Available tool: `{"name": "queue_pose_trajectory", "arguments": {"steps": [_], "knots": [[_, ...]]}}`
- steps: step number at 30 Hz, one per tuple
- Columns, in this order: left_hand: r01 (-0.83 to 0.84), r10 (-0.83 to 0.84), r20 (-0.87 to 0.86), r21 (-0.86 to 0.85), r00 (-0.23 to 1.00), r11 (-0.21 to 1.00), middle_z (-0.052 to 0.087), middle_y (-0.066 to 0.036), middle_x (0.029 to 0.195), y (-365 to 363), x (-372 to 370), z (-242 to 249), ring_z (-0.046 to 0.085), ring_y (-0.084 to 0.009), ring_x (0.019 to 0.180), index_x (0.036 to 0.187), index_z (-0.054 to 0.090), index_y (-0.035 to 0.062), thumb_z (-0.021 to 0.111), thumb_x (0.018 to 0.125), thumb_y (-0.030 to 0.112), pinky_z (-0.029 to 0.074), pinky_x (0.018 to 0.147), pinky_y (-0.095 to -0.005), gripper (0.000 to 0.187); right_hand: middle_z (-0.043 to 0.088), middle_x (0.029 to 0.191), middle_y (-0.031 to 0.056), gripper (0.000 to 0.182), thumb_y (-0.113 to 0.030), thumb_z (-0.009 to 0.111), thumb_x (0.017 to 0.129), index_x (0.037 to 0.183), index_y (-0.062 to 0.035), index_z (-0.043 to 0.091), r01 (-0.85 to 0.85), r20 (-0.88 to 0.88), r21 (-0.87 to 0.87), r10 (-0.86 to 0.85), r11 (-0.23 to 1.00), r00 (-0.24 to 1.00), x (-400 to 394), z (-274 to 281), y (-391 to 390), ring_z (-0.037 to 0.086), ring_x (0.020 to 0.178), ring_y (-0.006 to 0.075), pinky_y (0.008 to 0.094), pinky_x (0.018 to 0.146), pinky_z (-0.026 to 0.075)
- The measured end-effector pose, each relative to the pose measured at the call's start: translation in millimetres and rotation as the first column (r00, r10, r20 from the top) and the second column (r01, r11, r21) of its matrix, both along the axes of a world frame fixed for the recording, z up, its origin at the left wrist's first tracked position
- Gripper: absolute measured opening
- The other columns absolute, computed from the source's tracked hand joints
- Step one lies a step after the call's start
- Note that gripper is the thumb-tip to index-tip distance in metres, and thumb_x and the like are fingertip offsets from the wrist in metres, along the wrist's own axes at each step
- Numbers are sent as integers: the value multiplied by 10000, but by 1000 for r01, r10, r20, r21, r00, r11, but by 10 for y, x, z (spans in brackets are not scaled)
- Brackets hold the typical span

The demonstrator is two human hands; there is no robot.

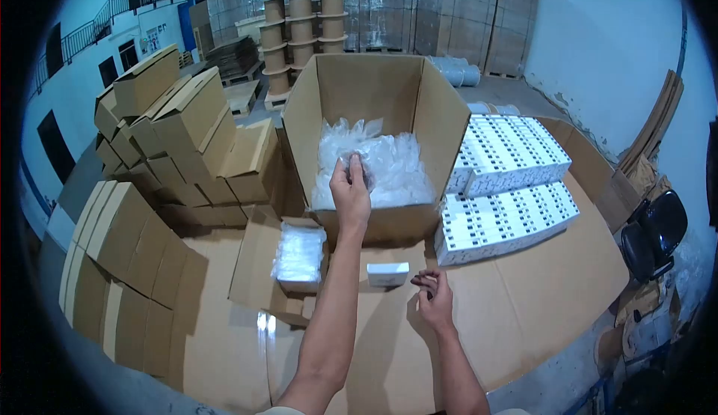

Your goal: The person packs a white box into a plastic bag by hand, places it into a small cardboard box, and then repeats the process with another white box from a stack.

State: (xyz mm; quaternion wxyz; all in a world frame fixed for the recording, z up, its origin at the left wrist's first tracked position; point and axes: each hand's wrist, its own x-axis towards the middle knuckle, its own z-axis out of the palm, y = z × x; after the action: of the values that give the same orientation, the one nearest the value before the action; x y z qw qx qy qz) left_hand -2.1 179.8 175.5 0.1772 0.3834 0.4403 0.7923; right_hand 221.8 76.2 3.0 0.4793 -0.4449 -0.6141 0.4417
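Note:
My left hand (350,194) reaches over the near wall of a large open carton (378,224). Its thumb and fingers are pinched on a clear plastic bag (365,177), in front of a heap of similar bags (400,164) inside. My right hand (435,300) is above the cardboard-covered table, fingers loosely curled and apart, with nothing visible in it. Just left of its fingertips is a small white box (387,273). A smaller open carton (258,265) left of my left forearm holds a stack of items in clear plastic wrapping (299,252).
Rows of white boxes (508,217) are stacked right of the large carton. Brown cartons (179,134) pile up at the left, with more cartons (131,265) in the near left. Cardboard (523,303) covers the table. A black chair (654,235) stands beyond its right edge.

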Motion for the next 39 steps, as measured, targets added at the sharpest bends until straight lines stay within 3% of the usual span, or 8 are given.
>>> {"name": "queue_pose_trajectory", "arguments": {"steps": [7, 13, 17, 21, 24, 30, 33, 39], "knots": [[28, -31, -25, -89, 999, 996, 585, 40, 815, -1089, 251, -564, 488, -39, 738, 1004, 636, 10, 577, 1077, 233, 433, 639, -244, 242, 684, 976, 92, 120, -7, 564, 996, 1111, 21, 580, 61, -284, -14, -62, 998, 957, 13, 69, -210, 697, 861, 153, 279, 759, 570], [148, -147, 26, -296, 989, 943, 626, 14, 867, -1761, 464, -1228, 531, -62, 771, 1074, 652, -16, 610, 1058, 224, 469, 686, -257, 245, 670, 961, 76, 201, -171, 537, 1053, 1099, 8, 616, -214, -402, 18, 203, 977, 893, 79, 289, -263, 632, 859, 119, 272, 789, 529], [225, -230, 24, -334, 973, 916, 637, 2, 877, -1891, 577, -1492, 550, -64, 787, 1079, 661, -21, 615, 1055, 206, 481, 689, -259, 233, 673, 991, 85, 300, -238, 633, 1006, 1168, 14, 615, -331, -340, -80, 286, 940, 896, 37, 459, -352, 627, 957, 122, 280, 806, 518], [214, -247, -43, -374, 968, 903, 631, 5, 842, -1887, 580, -1561, 549, -62, 758, 1075, 670, -14, 607, 1058, 205, 471, 653, -258, 228, 695, 888, 38, 239, -164, 750, 929, 1085, 3, 679, -356, 121, -230, 389, 906, 913, 49, 505, -367, 633, 816, 90, 273, 707, 522], [251, -279, 11, -479, 960, 841, 615, 17, 796, -1896, 524, -1543, 534, -53, 714, 1065, 675, -4, 600, 1062, 213, 443, 605, -250, 229, 669, 880, -5, 226, -129, 760, 932, 1091, 15, 688, -403, 27, -241, 421, 883, 906, 46, 424, -337, 600, 801, 72, 278, 717, 521], [89, -151, -118, -420, 981, 903, 589, 29, 753, -1857, 487, -1591, 492, -32, 665, 1003, 687, -1, 597, 1065, 226, 401, 561, -228, 252, 646, 769, -27, 174, -165, 707, 983, 1009, 7, 708, -455, 20, -400, 504, 795, 863, 162, 463, -287, 542, 678, 38, 257, 580, 445], [156, -185, -27, -422, 982, 893, 604, 25, 766, -1850, 492, -1526, 497, -39, 671, 1003, 706, -10, 639, 1044, 232, 418, 574, -244, 254, 629, 762, -31, 192, -192, 674, 1010, 978, -6, 711, -455, -91, -411, 461, 790, 883, 225, 488, -253, 526, 670, 46, 258, 576, 426], [273, -340, -57, -479, 939, 834, 660, 22, 832, -1884, 373, -1398, 555, -55, 731, 972, 730, -2, 768, 954, 222, 449, 640, -244, 227, 626, 772, -22, 207, -188, 641, 1033, 964, -4, 704, -361, -225, -247, 309, 899, 924, 218, 439, -200, 536, 667, 57, 248, 618, 449]]}}
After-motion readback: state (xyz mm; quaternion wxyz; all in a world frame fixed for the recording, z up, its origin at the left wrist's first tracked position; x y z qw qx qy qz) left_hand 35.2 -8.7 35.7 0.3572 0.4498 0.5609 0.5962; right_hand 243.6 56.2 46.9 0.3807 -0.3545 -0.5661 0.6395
